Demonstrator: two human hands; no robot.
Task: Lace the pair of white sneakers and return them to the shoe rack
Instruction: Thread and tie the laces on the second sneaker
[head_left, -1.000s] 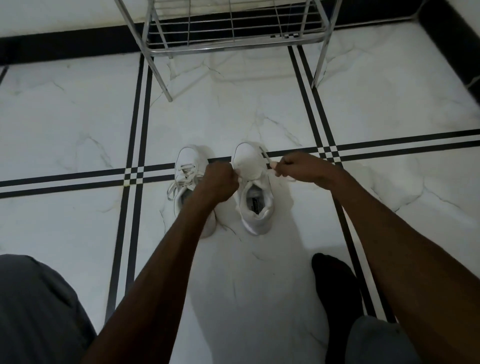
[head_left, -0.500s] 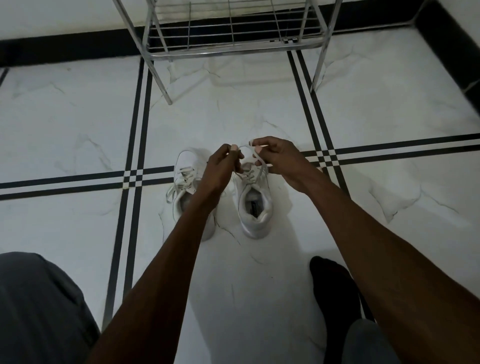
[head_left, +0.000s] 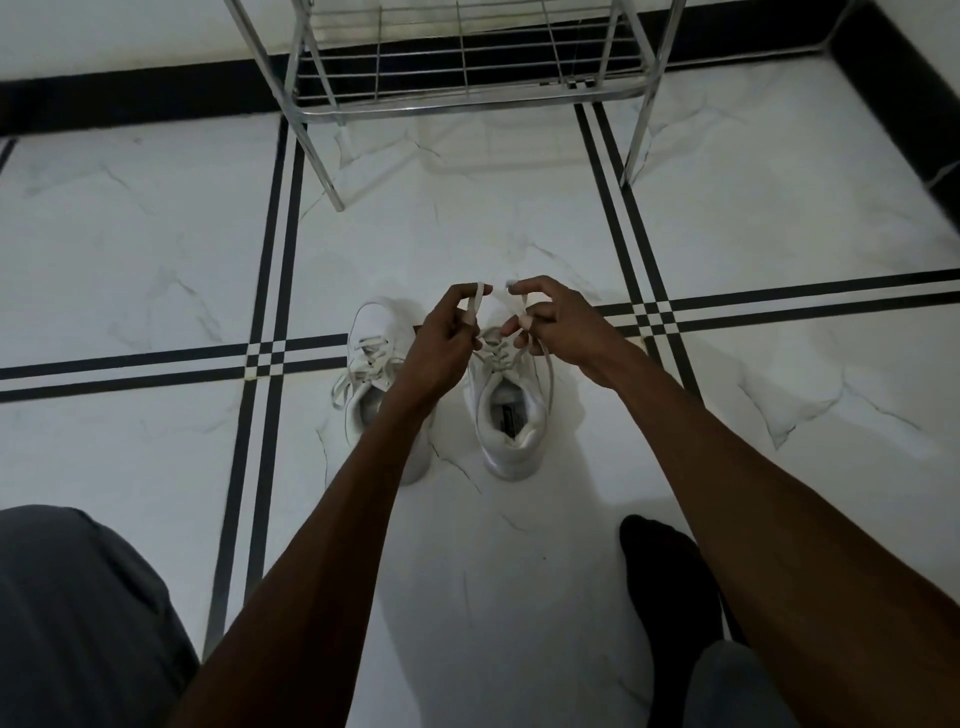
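Two white sneakers stand side by side on the marble floor, toes pointing away from me. The left sneaker (head_left: 371, 358) has loose laces and my left forearm covers its heel. Over the toe of the right sneaker (head_left: 511, 415) my left hand (head_left: 441, 343) pinches one white lace end (head_left: 475, 299) held up in a loop. My right hand (head_left: 558, 322) pinches the other lace end, which trails down the shoe's right side. The two hands are close together above the eyelets.
A chrome wire shoe rack (head_left: 457, 98) stands on the floor just beyond the sneakers, against a black skirting. My foot in a black sock (head_left: 665, 577) rests at the lower right and my grey-trousered knee (head_left: 78, 613) at the lower left.
Both hands came together over the right sneaker from a spread, pulled-apart position, and now hold the lace ends raised above the eyelets. The sneakers have stayed in place.
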